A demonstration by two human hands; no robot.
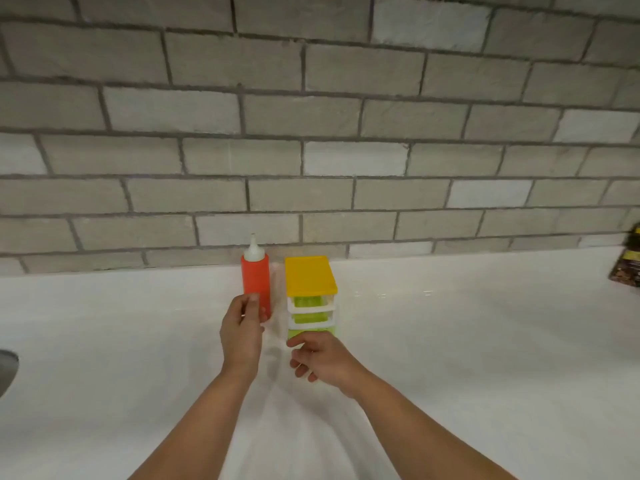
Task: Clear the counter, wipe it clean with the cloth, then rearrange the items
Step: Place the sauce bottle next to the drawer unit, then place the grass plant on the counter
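A red squeeze bottle (255, 278) with a white nozzle stands upright on the white counter (467, 341) near the brick wall. My left hand (241, 332) wraps around its lower part. Just to its right stands a small drawer tower (310, 289) with a yellow top and green drawers in a white frame. My right hand (320, 358) touches the tower's base, fingers curled at its bottom drawer. No cloth is in view.
A grey brick wall (311, 133) rises behind the counter. A dark patterned packet (628, 265) sits at the far right edge. The rim of a metal sink (7, 368) shows at the left edge.
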